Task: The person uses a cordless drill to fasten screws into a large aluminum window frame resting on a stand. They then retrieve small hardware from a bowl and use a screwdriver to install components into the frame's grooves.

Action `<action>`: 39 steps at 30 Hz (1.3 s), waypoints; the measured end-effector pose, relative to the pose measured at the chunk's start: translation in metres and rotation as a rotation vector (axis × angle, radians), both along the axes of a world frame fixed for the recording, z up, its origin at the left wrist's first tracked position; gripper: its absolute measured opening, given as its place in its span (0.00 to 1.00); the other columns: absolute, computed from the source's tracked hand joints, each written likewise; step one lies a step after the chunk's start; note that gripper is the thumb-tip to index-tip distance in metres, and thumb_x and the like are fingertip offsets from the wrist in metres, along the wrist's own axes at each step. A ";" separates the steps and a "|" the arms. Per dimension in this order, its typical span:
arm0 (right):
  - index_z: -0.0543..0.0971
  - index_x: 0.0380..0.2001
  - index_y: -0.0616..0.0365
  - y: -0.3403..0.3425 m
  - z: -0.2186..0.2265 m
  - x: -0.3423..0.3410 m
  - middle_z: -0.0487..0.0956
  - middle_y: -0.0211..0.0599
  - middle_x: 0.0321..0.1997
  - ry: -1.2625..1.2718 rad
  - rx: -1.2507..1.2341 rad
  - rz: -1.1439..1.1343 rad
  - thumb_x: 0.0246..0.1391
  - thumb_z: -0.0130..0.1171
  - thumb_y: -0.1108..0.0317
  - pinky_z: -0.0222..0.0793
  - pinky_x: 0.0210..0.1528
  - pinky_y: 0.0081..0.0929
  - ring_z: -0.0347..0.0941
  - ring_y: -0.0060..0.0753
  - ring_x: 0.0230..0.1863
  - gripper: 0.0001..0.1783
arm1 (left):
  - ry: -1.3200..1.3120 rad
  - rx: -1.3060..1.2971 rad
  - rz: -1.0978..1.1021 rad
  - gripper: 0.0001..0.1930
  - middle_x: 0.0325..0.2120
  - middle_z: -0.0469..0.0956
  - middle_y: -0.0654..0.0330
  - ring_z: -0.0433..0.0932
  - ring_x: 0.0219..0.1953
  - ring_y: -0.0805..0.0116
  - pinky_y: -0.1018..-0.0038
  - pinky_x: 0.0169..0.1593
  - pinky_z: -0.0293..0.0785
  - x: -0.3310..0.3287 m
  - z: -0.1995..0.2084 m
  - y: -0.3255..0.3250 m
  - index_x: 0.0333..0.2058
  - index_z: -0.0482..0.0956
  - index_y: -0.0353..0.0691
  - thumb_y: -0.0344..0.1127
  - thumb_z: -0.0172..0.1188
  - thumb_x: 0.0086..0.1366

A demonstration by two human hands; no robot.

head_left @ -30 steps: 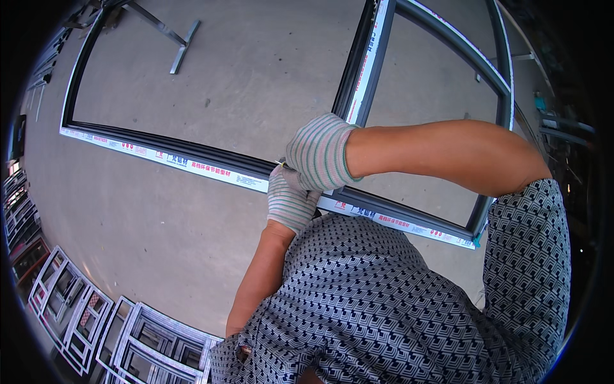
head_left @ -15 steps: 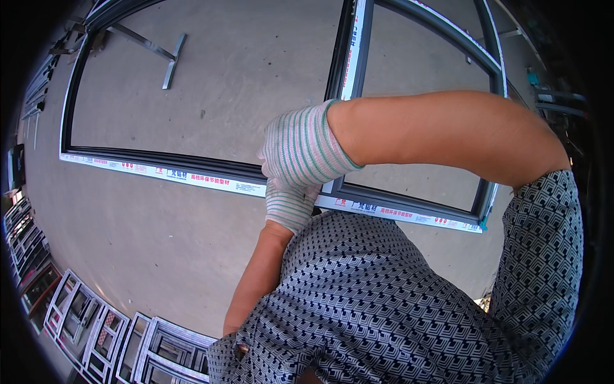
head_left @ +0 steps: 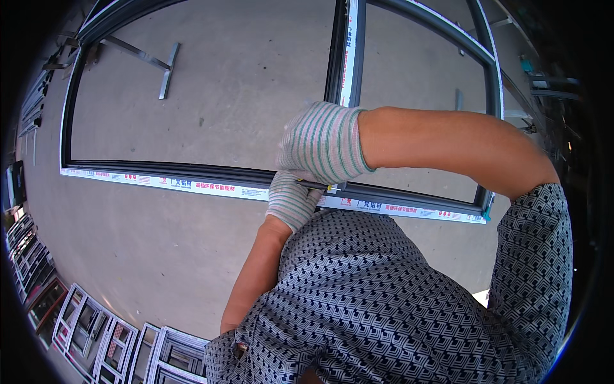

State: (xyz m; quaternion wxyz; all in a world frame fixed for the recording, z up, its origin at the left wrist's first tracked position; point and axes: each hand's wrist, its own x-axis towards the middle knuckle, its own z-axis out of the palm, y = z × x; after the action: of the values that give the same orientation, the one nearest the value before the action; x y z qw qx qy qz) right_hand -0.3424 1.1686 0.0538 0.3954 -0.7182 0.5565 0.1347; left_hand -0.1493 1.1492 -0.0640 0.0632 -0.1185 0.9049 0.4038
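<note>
A dark grey window frame with printed protective film on its near rail (head_left: 224,187) stretches across in front of me. An upright bar (head_left: 348,57) divides it and meets that rail just right of my hands. My left hand (head_left: 289,201), in a striped knit glove, is closed at the near rail beside this joint. Just above it, my right hand (head_left: 326,141), in a matching glove, is bent into a fist with its fingertips hidden. Between the hands a slim dark piece with a yellow bit (head_left: 331,189) shows; its kind is unclear.
A metal T-shaped stand (head_left: 168,72) shows through the left opening. Several assembled frames (head_left: 115,342) lean at the lower left. Long metal profiles (head_left: 33,102) lie at the far left. A teal corner piece (head_left: 487,213) sits on the frame's near right corner.
My right hand has shifted slightly right and down, uncovering the slim piece with the yellow bit. The left hand stays at the rail. The view has shifted a little.
</note>
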 end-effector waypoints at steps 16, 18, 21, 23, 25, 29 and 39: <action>0.88 0.33 0.58 0.014 0.022 0.013 0.84 0.45 0.27 -0.147 0.111 -0.139 0.52 0.67 0.63 0.81 0.37 0.40 0.84 0.45 0.31 0.10 | -0.131 -0.020 -0.300 0.22 0.44 0.84 0.53 0.82 0.46 0.51 0.61 0.52 0.76 -0.001 -0.030 -0.011 0.46 0.83 0.44 0.53 0.64 0.59; 0.88 0.32 0.56 0.016 0.021 0.016 0.84 0.44 0.25 -0.061 0.047 -0.056 0.54 0.65 0.58 0.80 0.35 0.40 0.83 0.45 0.30 0.13 | 0.035 -0.053 -0.342 0.22 0.43 0.84 0.52 0.81 0.47 0.51 0.61 0.52 0.76 0.001 -0.038 -0.020 0.44 0.83 0.42 0.52 0.66 0.58; 0.88 0.30 0.55 0.024 0.023 0.018 0.83 0.43 0.24 0.054 0.019 -0.066 0.58 0.60 0.51 0.79 0.33 0.40 0.83 0.45 0.28 0.19 | 0.025 0.132 -0.208 0.19 0.40 0.83 0.51 0.80 0.46 0.50 0.62 0.52 0.76 -0.004 -0.034 -0.025 0.42 0.84 0.40 0.46 0.68 0.57; 0.88 0.28 0.54 0.024 0.021 0.017 0.83 0.43 0.23 0.088 0.042 -0.180 0.59 0.56 0.49 0.78 0.32 0.41 0.82 0.46 0.27 0.22 | -0.060 0.200 -0.086 0.15 0.39 0.83 0.50 0.79 0.45 0.49 0.61 0.51 0.76 -0.009 -0.022 -0.032 0.40 0.84 0.39 0.41 0.68 0.56; 0.87 0.27 0.54 0.028 0.021 0.019 0.82 0.44 0.22 0.115 0.087 -0.384 0.60 0.53 0.47 0.77 0.30 0.43 0.81 0.46 0.25 0.24 | -0.104 0.133 -0.028 0.11 0.38 0.82 0.50 0.78 0.43 0.48 0.61 0.50 0.75 -0.011 -0.015 -0.037 0.37 0.85 0.38 0.35 0.67 0.56; 0.85 0.23 0.62 0.042 -0.006 0.011 0.78 0.48 0.18 0.060 0.176 -0.758 0.58 0.52 0.49 0.75 0.30 0.44 0.78 0.50 0.23 0.26 | -0.104 0.082 -0.147 0.10 0.30 0.81 0.47 0.79 0.37 0.54 0.64 0.42 0.76 -0.021 -0.003 -0.039 0.35 0.84 0.38 0.36 0.68 0.57; 0.86 0.31 0.63 0.046 0.005 0.001 0.80 0.45 0.23 0.124 0.315 -0.709 0.62 0.53 0.42 0.76 0.34 0.40 0.78 0.46 0.26 0.31 | -0.025 0.356 -0.099 0.14 0.33 0.83 0.43 0.81 0.36 0.41 0.56 0.44 0.79 -0.042 -0.002 0.003 0.42 0.83 0.40 0.41 0.63 0.61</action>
State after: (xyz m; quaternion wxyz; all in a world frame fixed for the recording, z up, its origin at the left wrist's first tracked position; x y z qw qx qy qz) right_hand -0.3414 1.2142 0.0593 0.4886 -0.4025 0.7653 0.1167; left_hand -0.1915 1.1521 -0.0657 0.1142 -0.0657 0.8231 0.5524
